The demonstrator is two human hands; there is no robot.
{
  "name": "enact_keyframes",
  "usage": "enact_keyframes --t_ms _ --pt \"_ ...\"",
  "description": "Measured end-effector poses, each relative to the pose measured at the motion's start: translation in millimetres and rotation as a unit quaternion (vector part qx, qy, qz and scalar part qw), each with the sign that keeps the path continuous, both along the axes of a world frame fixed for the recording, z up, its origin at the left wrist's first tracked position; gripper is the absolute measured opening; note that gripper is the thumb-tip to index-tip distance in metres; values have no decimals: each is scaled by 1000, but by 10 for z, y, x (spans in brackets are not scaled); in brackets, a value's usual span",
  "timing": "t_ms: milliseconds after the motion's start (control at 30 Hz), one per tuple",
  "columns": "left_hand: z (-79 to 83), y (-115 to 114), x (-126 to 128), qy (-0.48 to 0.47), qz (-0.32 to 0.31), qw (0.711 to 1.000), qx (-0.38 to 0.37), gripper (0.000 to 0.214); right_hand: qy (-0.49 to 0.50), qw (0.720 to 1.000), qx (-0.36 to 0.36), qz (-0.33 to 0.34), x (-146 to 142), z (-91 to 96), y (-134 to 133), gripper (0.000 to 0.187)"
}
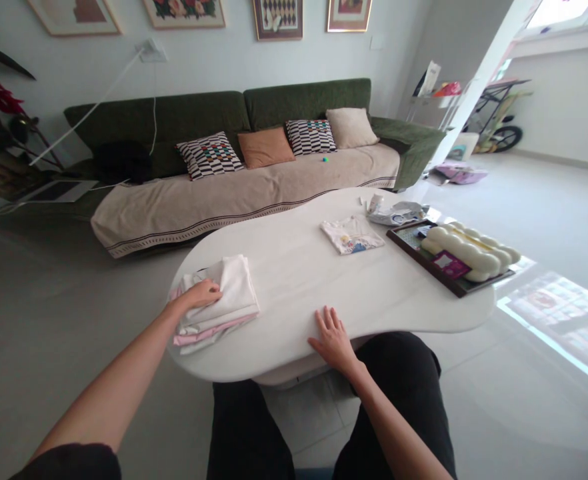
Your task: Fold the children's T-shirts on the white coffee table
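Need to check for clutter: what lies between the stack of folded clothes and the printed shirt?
In the head view, only bare white tabletop lies between the folded stack and the printed shirt.

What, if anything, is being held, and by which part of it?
The left grip rests curled on top of the cloth pile; whether it pinches any cloth can't be told. The right grip lies spread on the table, holding nothing.
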State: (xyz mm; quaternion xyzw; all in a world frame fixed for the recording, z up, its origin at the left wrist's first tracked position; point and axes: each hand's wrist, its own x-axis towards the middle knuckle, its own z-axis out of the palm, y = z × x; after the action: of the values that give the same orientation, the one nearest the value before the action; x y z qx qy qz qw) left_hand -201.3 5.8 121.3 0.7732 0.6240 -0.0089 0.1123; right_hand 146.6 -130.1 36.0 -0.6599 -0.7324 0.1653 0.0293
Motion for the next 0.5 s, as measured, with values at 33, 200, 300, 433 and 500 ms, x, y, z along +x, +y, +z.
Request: enact_keyframes --t_ms 33,200,300,433,500 --pt "30 11 5 7 2 1000 0 21 1 1000 -1 0 0 -2 0 68" --pt "290 -201 220 111 41 992 41 39 -1 1000 -5 2 30 -24 13 69" --pt "468 -683 543 121 -78 989 31 18 3 1000 -18 -7 -9 119 -12 68" --pt "603 -1505 982 88 -251 964 23 22 57 988 64 131 -291 644 -161 77" --pt "673 -1809 1103 61 -286 956 6 25 95 940 139 296 -474 928 -244 63"
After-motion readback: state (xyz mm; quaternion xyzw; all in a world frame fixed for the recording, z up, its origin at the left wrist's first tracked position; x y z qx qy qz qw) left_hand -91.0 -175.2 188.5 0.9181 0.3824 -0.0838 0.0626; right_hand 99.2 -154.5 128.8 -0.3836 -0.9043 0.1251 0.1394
